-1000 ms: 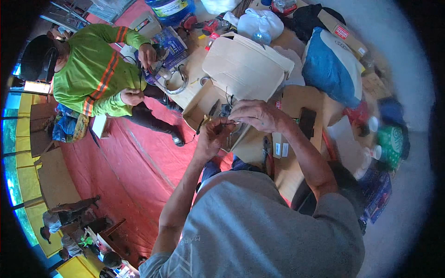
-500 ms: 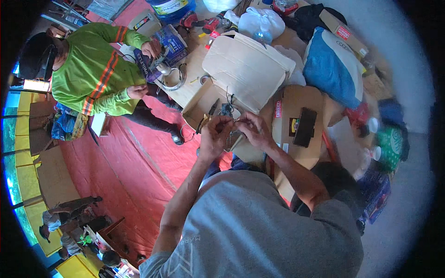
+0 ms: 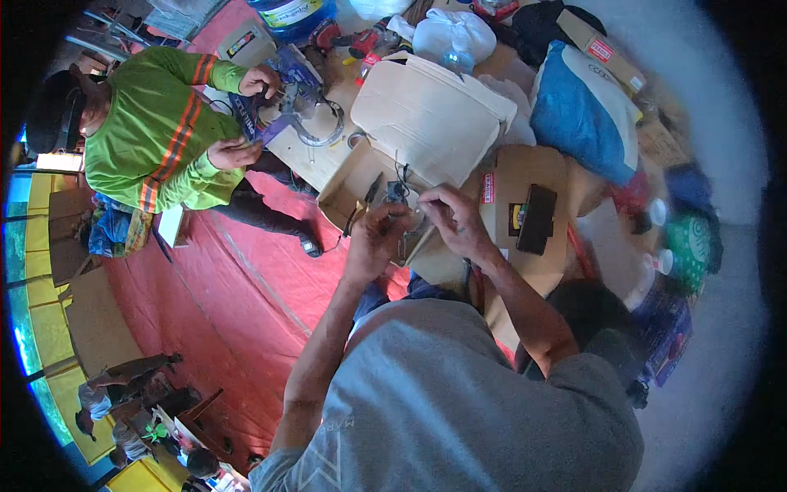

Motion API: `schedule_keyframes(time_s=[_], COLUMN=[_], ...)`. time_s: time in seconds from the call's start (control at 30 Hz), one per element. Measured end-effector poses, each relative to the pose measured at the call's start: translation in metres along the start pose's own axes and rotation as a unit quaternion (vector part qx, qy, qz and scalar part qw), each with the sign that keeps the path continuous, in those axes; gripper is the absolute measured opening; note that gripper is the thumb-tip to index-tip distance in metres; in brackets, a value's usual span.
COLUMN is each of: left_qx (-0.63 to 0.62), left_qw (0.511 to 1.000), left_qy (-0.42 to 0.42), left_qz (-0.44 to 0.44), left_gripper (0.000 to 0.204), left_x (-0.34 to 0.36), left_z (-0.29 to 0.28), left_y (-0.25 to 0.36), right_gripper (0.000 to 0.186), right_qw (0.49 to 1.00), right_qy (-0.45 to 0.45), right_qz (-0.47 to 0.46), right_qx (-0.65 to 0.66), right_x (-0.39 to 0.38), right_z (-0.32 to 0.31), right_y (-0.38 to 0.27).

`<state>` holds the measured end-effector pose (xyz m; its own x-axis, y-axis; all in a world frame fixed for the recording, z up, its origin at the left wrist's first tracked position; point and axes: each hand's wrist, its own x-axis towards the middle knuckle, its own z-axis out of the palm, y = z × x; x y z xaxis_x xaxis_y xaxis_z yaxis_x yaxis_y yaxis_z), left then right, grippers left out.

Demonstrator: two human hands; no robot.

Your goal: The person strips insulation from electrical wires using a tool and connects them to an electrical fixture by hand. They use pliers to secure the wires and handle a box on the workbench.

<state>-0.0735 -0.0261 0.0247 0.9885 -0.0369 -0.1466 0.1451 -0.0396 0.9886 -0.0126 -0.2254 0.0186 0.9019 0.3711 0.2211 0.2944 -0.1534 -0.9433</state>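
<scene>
My left hand is closed in a pinch over the near edge of an open cardboard box. Beside it my right hand pinches with thumb and forefinger, a small gap from the left fingertips. What they hold is too small to make out; thin wire-like strands show around the fingers. Just beyond them, in the box, lies a small dark circuit board with a thin black cable rising from it. A dark slim tool and a yellow-and-black handled tool lie left of the board.
The box's flap stands raised at the back. A black phone rests on cardboard to the right. At left, a co-worker in a green shirt handles parts near a clear ring. Red sheeting covers the floor.
My fingertips have drawn slightly apart, the right hand lifting a little up and away from the left. The view has shifted slightly. The co-worker's hands have moved, and a purple strip now shows between them.
</scene>
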Motion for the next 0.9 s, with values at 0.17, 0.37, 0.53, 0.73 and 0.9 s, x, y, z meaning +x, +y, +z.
schedule_keyframes(time_s=[0.17, 0.37, 0.53, 0.73, 0.9], left_qx=[-0.031, -0.058, 0.016, -0.079, -0.133], left_qw=[0.997, 0.996, 1.0, 0.991, 0.977], left_qy=[0.069, 0.072, 0.001, -0.062, -0.096], left_qz=[0.01, 0.022, -0.015, -0.093, -0.135], left_gripper=[0.016, 0.013, 0.015, 0.015, 0.014], left_x=[-0.001, -0.016, -0.049, -0.08, -0.085], left_z=[-0.016, -0.021, -0.023, -0.019, -0.023], left_y=[-0.017, -0.019, 0.002, 0.027, 0.032], right_gripper=[0.009, 0.016, 0.024, 0.022, 0.017], right_qw=[0.996, 0.997, 0.994, 0.994, 0.992], right_qy=[-0.035, -0.064, 0.072, -0.039, -0.022], right_qz=[-0.047, 0.026, -0.054, -0.083, -0.118], right_qx=[-0.062, -0.029, -0.057, -0.052, -0.031], right_x=[-0.001, -0.018, -0.04, -0.072, -0.09], right_z=[-0.028, -0.037, -0.017, 0.028, 0.041], right_y=[-0.011, -0.032, -0.066, -0.055, -0.044])
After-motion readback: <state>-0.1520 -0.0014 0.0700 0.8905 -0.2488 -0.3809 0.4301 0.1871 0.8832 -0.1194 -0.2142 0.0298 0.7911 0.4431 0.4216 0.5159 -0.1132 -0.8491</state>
